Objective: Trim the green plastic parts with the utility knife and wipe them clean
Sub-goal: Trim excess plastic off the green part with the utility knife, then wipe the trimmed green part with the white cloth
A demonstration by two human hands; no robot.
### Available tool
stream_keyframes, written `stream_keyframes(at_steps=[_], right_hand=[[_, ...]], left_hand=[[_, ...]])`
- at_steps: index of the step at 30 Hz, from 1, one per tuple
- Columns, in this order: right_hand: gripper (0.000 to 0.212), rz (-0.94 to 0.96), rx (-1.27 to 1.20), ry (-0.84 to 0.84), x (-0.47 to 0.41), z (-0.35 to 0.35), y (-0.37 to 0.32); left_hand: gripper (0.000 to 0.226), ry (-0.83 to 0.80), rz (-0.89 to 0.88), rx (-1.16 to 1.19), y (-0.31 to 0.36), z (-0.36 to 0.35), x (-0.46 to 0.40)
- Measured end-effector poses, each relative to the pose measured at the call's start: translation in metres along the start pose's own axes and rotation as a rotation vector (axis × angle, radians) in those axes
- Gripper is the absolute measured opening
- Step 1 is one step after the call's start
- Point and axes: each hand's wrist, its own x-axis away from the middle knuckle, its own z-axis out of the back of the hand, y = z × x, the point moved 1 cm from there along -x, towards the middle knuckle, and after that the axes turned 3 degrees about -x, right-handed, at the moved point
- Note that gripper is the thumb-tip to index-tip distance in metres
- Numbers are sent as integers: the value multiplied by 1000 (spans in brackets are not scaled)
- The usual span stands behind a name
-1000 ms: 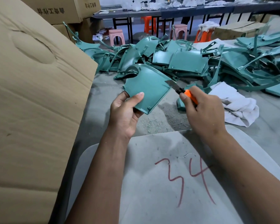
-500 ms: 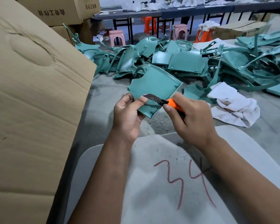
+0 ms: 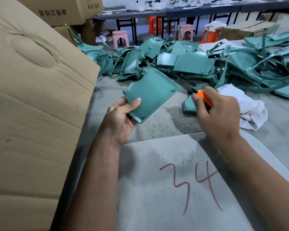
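My left hand [image 3: 119, 116] grips a flat green plastic part [image 3: 151, 91] by its lower corner, thumb on its face, and holds it tilted above the grey table. My right hand [image 3: 214, 114] grips an orange utility knife [image 3: 203, 95]; the blade points up and left and sits just off the part's right corner, apart from it. A white cloth [image 3: 246, 105] lies crumpled on the table right of my right hand. A small green piece [image 3: 188, 105] lies under the knife.
A big heap of green plastic parts [image 3: 193, 63] covers the far table. A tall cardboard sheet [image 3: 32, 105] stands close on the left. A grey board marked 34 [image 3: 182, 189] lies under my forearms. Plastic shavings [image 3: 158, 125] litter the table. Boxes, stools and benches stand behind.
The knife has moved from the part's lower edge near my left thumb out to the right, off the part. My left hand has tilted the part a little.
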Motion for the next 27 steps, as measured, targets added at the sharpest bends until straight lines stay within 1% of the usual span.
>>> stream_keyframes(at_steps=[2,3,5,7,9,11,12,14,17,19,21,22,25,27], right_hand=[[39,-156,20,13,-2,1,13],[41,-187,-16,25,-3,2,19],[40,-133,-134,46,-3,5,20],[38,-41,-253,6,-2,6,12],[36,43,-328,-87,0,3,2],[35,109,-358,-196,2,-1,-5],[36,134,-364,-243,3,-2,-7],[41,162,-382,-312,3,-6,-9],[46,165,-377,-369,3,-9,-6],[48,158,-338,-360,3,-8,-4],[49,124,-306,-324,3,-7,-3],[48,97,-294,-298,3,-7,-3],[45,6,-246,-203,1,-4,-1],[49,-69,-188,-127,0,0,3]], left_hand=[[44,-95,26,-50,3,8,2],[39,-139,18,-65,5,11,2],[30,-163,-10,-141,8,16,1],[28,-70,12,-283,8,18,-1],[25,114,37,-416,4,18,-3],[25,294,8,-455,1,17,-6],[26,352,-15,-449,1,17,-7],[29,387,-54,-446,1,16,-8],[36,416,-122,-559,1,19,-9],[37,413,-172,-638,-1,21,-10],[46,359,-206,-713,0,20,-9],[46,318,-209,-739,0,20,-8],[42,214,-216,-745,0,19,-5],[38,171,-220,-710,2,19,-2]])
